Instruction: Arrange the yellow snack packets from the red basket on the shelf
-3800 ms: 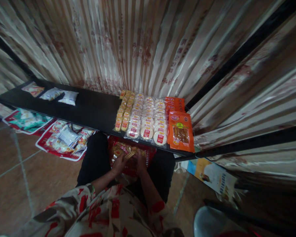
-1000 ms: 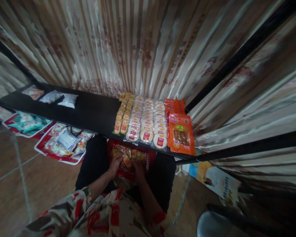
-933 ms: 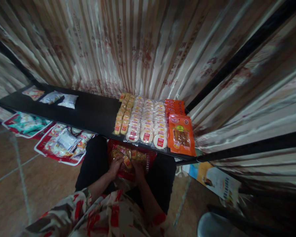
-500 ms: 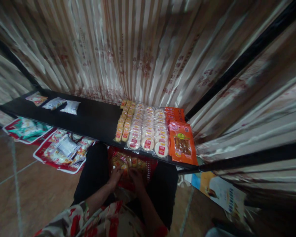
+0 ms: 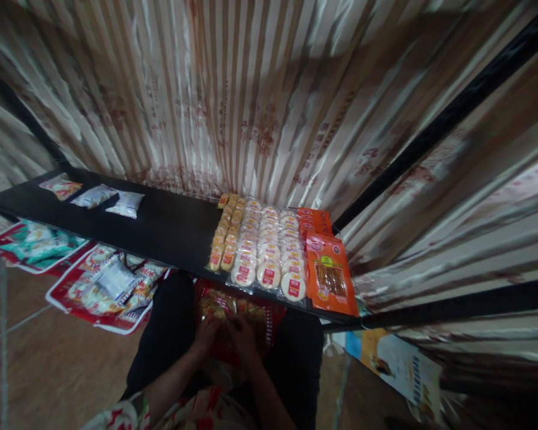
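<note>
Between my knees lies an open red bag [image 5: 274,327] filled with small yellow-wrapped snacks [image 5: 251,309]. My left hand [image 5: 207,332] and my right hand [image 5: 240,335] are close together over it, fingers bent inward. They seem to close on a small wrapped snack [image 5: 221,314] between them; dim light and blur hide its details. Just beyond, on the black shelf [image 5: 170,230], stand rows of yellow snack packs [image 5: 222,239] and round white wrapped crackers [image 5: 269,251]. An orange snack bag [image 5: 330,275] lies at their right, with more orange packs [image 5: 314,221] behind it.
Three small packets [image 5: 126,203] lie at the shelf's left. Below it are a red-edged bag of white packets [image 5: 112,286] and one with green packets [image 5: 38,245]. Black frame bars [image 5: 412,143] and a striped curtain [image 5: 251,89] enclose the shelf. A printed bag [image 5: 399,364] is at lower right.
My view has tilted and shifted slightly, so the shelf appears lower. My hands have come closer together over the red bag. Goods on the shelf look unchanged.
</note>
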A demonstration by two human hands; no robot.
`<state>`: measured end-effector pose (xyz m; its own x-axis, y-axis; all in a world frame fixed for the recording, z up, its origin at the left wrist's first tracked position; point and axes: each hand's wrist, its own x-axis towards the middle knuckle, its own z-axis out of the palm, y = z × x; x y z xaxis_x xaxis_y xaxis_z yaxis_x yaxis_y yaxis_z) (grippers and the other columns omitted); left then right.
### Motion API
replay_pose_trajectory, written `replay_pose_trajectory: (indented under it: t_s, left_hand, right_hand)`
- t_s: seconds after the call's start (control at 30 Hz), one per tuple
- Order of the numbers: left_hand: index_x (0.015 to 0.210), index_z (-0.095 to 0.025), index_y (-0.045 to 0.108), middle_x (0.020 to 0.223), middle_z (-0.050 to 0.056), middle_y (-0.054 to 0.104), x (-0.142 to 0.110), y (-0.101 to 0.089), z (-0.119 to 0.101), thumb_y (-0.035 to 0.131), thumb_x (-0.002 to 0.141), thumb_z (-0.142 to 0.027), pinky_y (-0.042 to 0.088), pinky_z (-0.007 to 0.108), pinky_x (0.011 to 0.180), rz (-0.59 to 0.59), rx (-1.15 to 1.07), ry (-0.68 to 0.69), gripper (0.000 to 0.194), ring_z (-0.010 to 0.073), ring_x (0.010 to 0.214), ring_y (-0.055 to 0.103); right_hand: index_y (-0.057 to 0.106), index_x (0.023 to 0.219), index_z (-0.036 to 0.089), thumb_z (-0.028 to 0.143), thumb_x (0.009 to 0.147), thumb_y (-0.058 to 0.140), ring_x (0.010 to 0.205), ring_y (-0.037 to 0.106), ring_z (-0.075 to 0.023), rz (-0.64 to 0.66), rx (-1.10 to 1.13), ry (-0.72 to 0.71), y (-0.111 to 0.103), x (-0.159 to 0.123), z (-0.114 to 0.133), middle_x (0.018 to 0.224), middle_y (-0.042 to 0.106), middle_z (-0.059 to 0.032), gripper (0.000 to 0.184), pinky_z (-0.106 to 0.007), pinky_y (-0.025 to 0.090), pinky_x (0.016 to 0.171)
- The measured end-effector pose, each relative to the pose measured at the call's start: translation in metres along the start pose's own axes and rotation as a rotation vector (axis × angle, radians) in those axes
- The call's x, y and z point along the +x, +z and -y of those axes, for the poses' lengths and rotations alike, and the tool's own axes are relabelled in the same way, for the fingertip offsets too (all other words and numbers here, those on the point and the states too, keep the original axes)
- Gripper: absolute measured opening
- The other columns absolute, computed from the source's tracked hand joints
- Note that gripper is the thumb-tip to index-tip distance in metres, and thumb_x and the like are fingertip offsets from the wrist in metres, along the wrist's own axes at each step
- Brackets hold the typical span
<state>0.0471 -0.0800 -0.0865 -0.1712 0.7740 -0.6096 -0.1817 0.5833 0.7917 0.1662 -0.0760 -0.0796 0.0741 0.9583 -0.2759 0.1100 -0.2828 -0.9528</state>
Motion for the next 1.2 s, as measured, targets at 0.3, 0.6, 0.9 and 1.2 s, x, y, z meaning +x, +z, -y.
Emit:
replay_pose_trajectory:
  t_s: [0.3, 0.6, 0.9, 1.2]
  left_hand:
    - [0.08, -0.017, 0.057, 0.069, 0.001, 0.062, -0.005, -0.007, -0.014, 0.068, 0.059, -0.046, 0.044, 0.028, 0.065, -0.019, 0.071, 0.101, 0.037, 0.0186, 0.07, 0.059]
    - [0.077, -0.018, 0.057, 0.067, 0.0, 0.059, -0.025, -0.007, -0.038, 0.063, 0.064, -0.046, 0.042, 0.026, 0.064, -0.08, 0.146, 0.233, 0.031, 0.0178, 0.067, 0.056]
    - [0.094, -0.018, 0.056, 0.078, 0.003, 0.064, -0.027, -0.016, -0.053, 0.061, 0.067, -0.049, 0.046, 0.028, 0.07, -0.087, 0.077, 0.309, 0.042, 0.0205, 0.077, 0.06]
    - [0.107, -0.014, 0.053, 0.081, 0.005, 0.066, -0.025, -0.015, -0.055, 0.057, 0.07, -0.052, 0.047, 0.027, 0.069, -0.039, -0.034, 0.313, 0.053, 0.0191, 0.075, 0.061]
  right_hand:
    - [0.063, 0.069, 0.02, 0.037, 0.063, 0.063, 0.07, 0.062, -0.0213, 0.025, 0.004, -0.005, 0.011, -0.009, 0.02, 0.07, 0.067, -0.0027, 0.018, -0.032, 0.049, 0.069]
    - [0.062, 0.07, 0.022, 0.032, 0.066, 0.062, 0.07, 0.063, -0.0216, 0.035, -0.076, -0.049, 0.011, -0.014, 0.051, 0.071, 0.068, -0.0019, 0.01, -0.032, 0.049, 0.068]
    - [0.061, 0.071, 0.021, 0.036, 0.07, 0.058, 0.073, 0.062, -0.0215, 0.068, -0.116, -0.123, 0.023, -0.012, 0.077, 0.074, 0.067, -0.0035, 0.015, -0.033, 0.048, 0.071]
    - [0.061, 0.074, 0.021, 0.039, 0.072, 0.059, 0.074, 0.062, -0.0208, 0.039, -0.132, -0.128, 0.018, -0.009, 0.082, 0.077, 0.068, -0.0037, 0.018, -0.031, 0.047, 0.071]
